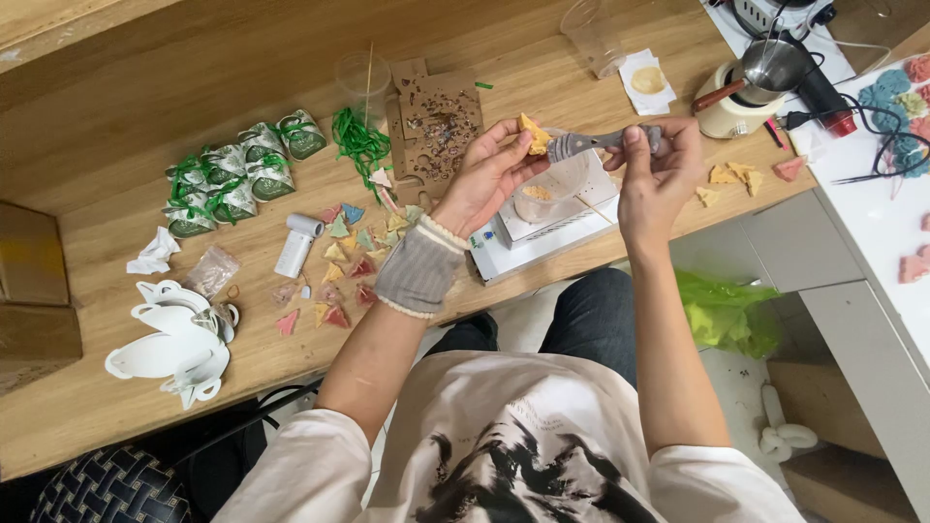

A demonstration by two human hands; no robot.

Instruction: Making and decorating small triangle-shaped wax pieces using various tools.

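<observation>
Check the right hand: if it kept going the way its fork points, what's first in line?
Probably the yellow triangular piece held by the left hand: the right hand aims the fork leftward, tines almost touching it. Depth is unclear.

Yellow triangular piece (533,134) against grey fork (581,143) (above cup).

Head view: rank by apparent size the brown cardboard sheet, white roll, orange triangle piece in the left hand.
1. brown cardboard sheet
2. white roll
3. orange triangle piece, pinched in the left hand

The held piece sits nearer the camera yet looks smallest.
</observation>
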